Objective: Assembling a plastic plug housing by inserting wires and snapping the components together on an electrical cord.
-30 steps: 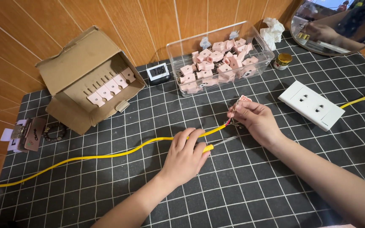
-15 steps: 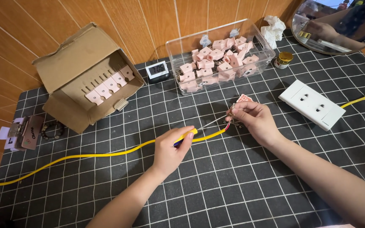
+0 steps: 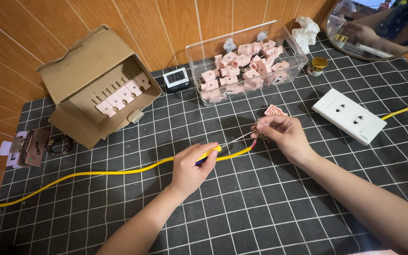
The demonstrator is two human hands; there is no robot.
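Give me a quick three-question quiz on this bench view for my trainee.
1. True or false: the left hand holds a screwdriver whose tip reaches the right hand.
2. Which lies nearest the right hand? A) cardboard box B) pink plug part C) small gold-lidded jar
3. Fill in: the yellow cable runs left from the ___ hand.

Key: 1 true; 2 B; 3 right.

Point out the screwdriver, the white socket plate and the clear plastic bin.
screwdriver (image 3: 209, 155), head view, on its yellow handle.
white socket plate (image 3: 348, 115), head view, on its top face.
clear plastic bin (image 3: 242, 36), head view, on its back wall.
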